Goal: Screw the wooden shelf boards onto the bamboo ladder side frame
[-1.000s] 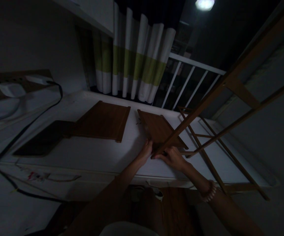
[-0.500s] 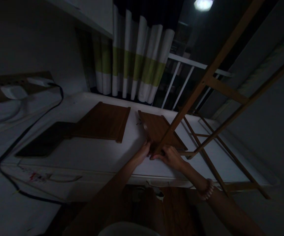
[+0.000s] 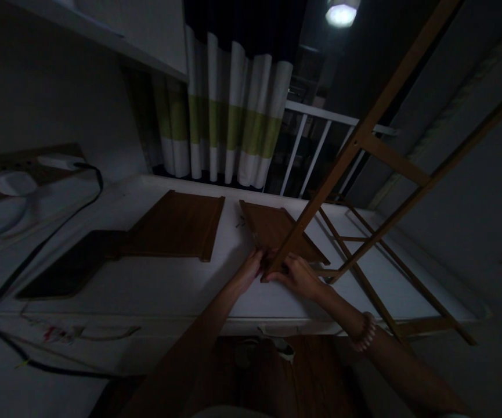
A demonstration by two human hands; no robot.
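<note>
Evidently, the right hand point(image 3: 300, 276) is closed around the lower end of a ladder-like wooden frame point(image 3: 338, 170), which leans over the white desktop point(image 3: 168, 284) and leaves the view at upper right. The left hand point(image 3: 248, 271) has its fingers bent at the near corner of a wooden panel point(image 3: 277, 229), just beside the frame's foot; whether it grips or only touches, I cannot tell. The panel is on the desktop, partly hidden behind the frame. In my judgement, the long frame could twist or tip if its weight rests mainly on this low hold, and then knock the second frame point(image 3: 361, 274) at right. Also, the small dark pieces point(image 3: 241, 222) could scatter if the panel slides.
</note>
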